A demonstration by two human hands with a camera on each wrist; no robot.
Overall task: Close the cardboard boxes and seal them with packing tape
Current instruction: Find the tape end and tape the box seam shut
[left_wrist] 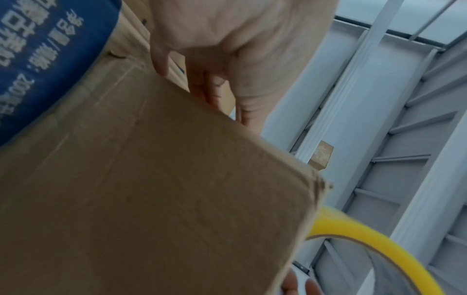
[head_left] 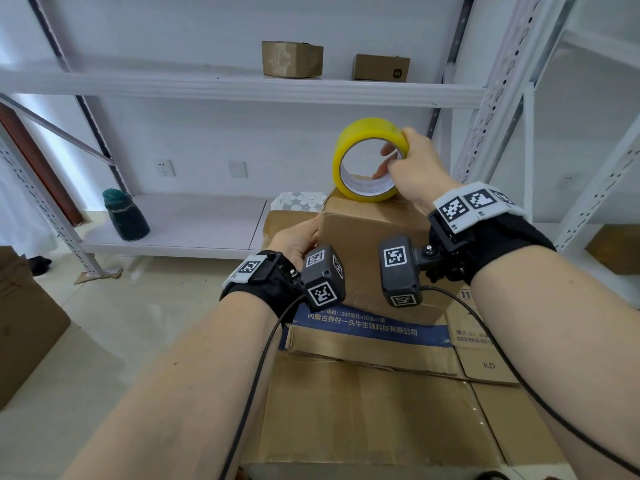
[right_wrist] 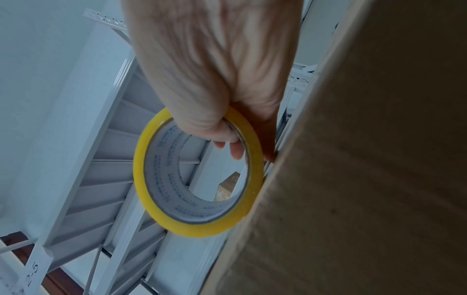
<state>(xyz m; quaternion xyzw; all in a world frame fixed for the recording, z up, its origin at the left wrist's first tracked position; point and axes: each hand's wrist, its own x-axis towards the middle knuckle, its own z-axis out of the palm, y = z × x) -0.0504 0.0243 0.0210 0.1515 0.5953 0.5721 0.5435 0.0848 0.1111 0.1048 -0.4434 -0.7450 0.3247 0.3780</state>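
White metal shelving (head_left: 242, 88) was seen against the wall, spanning the view. On its upper shelf two small closed cartons (head_left: 292, 59) were set side by side; on the lower shelf a dark green bottle (head_left: 125, 216) was stood upright. Part of another carton (head_left: 24, 323) was noted on the floor at the far left.

A large flat cardboard box (head_left: 367, 410) was observed in the foreground, its top flaps folded down, a blue printed band (head_left: 363, 323) crossing it. A smaller brown cardboard box (head_left: 374, 237) was seated on top of it, towards the far end.

The left hand (head_left: 298, 237) was laid against the left side of the smaller box, fingers extended flat along the cardboard near its top corner; no curl round the box was seen from the left wrist view, the thumb (left_wrist: 160, 59) likewise pressed on the face.

The yellow roll of packing tape (head_left: 369, 161) was held on edge at the smaller box's top far edge, touching the cardboard. The right hand (head_left: 412, 168) was closed round its rim, fingers (right_wrist: 236, 149) hooked through the core, thumb on the outside.
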